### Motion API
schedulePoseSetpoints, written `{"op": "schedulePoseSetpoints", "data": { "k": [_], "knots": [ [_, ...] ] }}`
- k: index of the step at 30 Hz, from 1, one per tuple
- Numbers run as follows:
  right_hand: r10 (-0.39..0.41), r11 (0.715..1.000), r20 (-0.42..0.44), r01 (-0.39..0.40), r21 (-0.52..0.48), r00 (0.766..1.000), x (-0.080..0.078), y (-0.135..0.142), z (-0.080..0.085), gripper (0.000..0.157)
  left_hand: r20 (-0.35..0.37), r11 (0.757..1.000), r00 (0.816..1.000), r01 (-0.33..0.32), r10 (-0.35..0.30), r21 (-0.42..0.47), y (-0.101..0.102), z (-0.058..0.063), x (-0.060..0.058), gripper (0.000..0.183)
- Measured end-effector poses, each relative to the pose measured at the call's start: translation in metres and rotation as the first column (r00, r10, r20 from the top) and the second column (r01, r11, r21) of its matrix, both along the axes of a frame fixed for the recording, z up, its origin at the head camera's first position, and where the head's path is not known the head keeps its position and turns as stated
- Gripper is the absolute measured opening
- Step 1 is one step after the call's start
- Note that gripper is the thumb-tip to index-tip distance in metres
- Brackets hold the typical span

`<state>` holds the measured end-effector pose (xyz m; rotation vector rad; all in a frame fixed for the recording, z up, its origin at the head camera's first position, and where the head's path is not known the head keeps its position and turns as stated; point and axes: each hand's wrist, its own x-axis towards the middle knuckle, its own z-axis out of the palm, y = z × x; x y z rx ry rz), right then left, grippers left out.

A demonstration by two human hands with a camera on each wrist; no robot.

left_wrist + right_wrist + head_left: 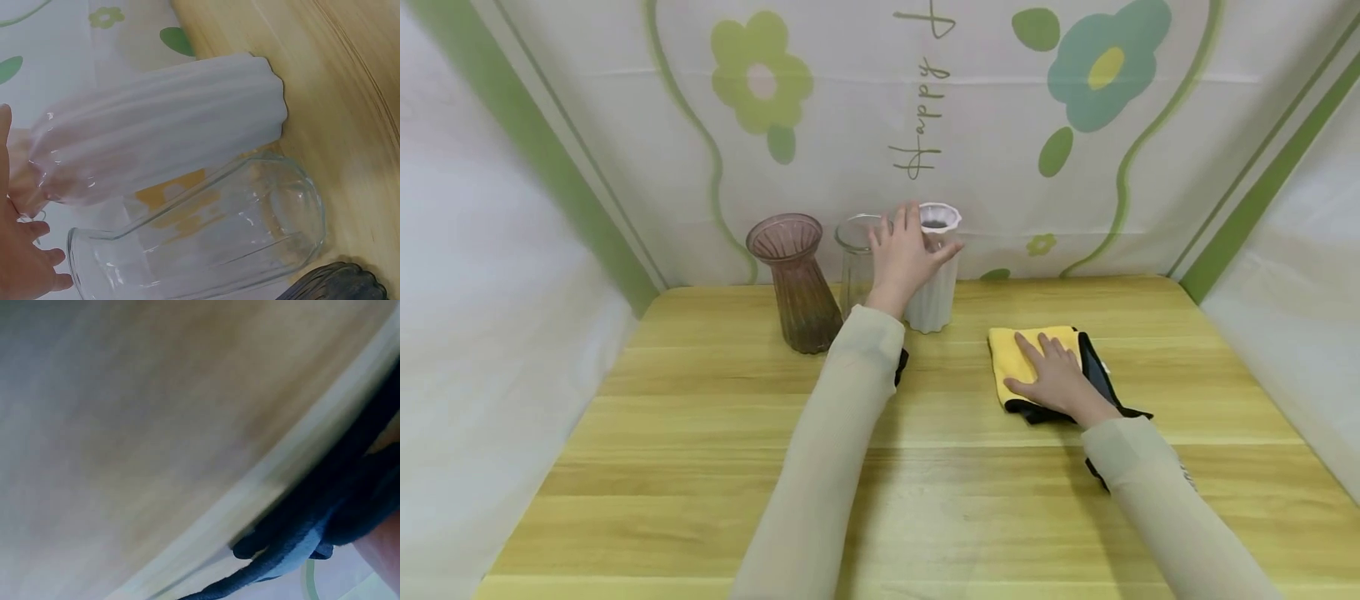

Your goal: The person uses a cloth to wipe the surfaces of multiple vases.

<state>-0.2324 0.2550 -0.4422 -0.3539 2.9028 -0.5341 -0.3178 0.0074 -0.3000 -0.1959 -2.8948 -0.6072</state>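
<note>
My left hand [901,258] reaches over the mouth of a white fluted vase [934,292], its fingers and thumb spread around the rim. In the left wrist view the white vase [169,125] appears whole, with fingertips [56,256] near the rim of a clear glass vase [237,231]. That clear vase [854,271] stands just left of the white one, partly hidden by the hand. Over to the right, my right hand [1051,379] rests with spread fingers on a folded yellow cloth [1011,358] with black edging. In the right wrist view, dark folds of cloth [300,531] show.
A purplish ribbed glass vase [801,292] stands left of the clear one. All three are near the back of the wooden table [700,433], before a flower-printed curtain [850,100]. White side curtains [497,292] flank the table.
</note>
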Motion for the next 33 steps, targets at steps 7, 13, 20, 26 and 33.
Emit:
{"op": "schedulePoseSetpoints", "data": {
  "k": [7,13,20,26,33],
  "knots": [
    [-0.001,1.000,-0.083,0.001,0.004,0.997,-0.003,0.000,0.001,0.070,-0.013,0.999,1.000,-0.013,0.014,0.039,0.005,0.003,0.000,0.085],
    [-0.012,1.000,-0.092,0.013,0.002,0.996,-0.003,-0.002,0.003,0.069,-0.011,0.999,0.999,-0.031,0.031,0.024,0.005,0.004,0.000,0.079],
    [0.023,1.000,-0.151,-0.021,0.018,0.988,-0.001,-0.004,0.005,0.066,-0.002,0.999,1.000,-0.007,0.007,0.045,0.003,0.003,-0.002,0.080],
    [0.059,0.998,-0.206,-0.054,0.034,0.977,0.001,-0.004,0.008,0.063,0.018,0.999,1.000,0.003,-0.004,0.034,0.002,0.006,-0.001,0.075],
    [0.069,0.998,-0.266,-0.064,0.027,0.962,0.002,-0.002,0.011,0.064,0.031,1.000,1.000,0.000,0.001,-0.007,0.001,0.007,0.000,0.075]
  ]
}}
